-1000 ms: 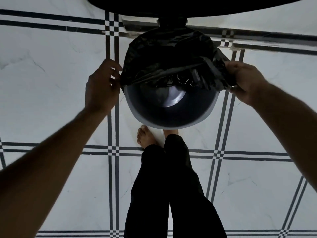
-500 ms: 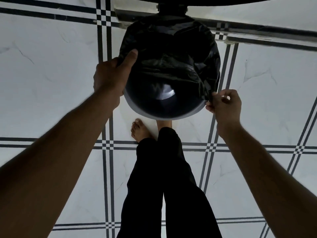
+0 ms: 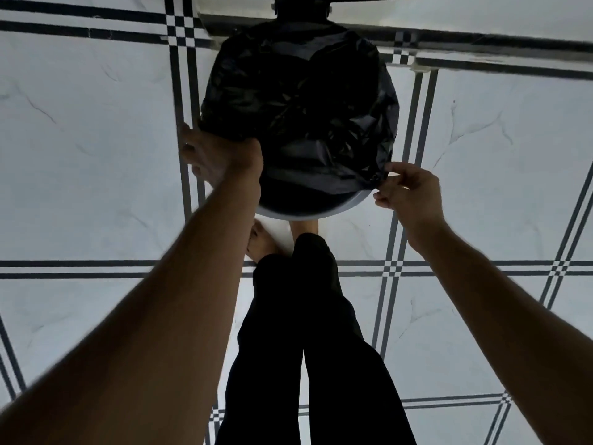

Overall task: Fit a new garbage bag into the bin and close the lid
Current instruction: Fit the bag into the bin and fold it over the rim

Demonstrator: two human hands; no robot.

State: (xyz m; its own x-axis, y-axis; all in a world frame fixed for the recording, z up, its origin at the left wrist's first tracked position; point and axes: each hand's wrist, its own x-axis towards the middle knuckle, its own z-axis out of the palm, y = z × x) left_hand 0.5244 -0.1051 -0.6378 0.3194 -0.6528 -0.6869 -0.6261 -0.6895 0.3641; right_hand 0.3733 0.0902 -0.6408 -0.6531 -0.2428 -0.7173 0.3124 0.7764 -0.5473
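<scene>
A round bin with a pale rim (image 3: 346, 208) stands on the tiled floor in front of my feet. A crumpled black garbage bag (image 3: 298, 104) covers most of its opening; only a dark sliver of the inside shows at the near edge. My left hand (image 3: 218, 159) grips the bag's edge at the bin's left side, blurred by motion. My right hand (image 3: 407, 191) pinches the bag's edge between thumb and fingers at the bin's right near rim. The raised lid (image 3: 301, 4) shows as a dark shape at the top edge.
White marble floor tiles with dark double lines (image 3: 183, 91) surround the bin. My legs in black trousers (image 3: 308, 348) and a bare foot (image 3: 260, 242) stand just behind the bin. A dark strip (image 3: 481, 43) runs along the floor at the back.
Both hands have drawn the bag's edge toward me over the bin opening. The left hand slid down the left rim; the open part of the bin has shrunk to a sliver.
</scene>
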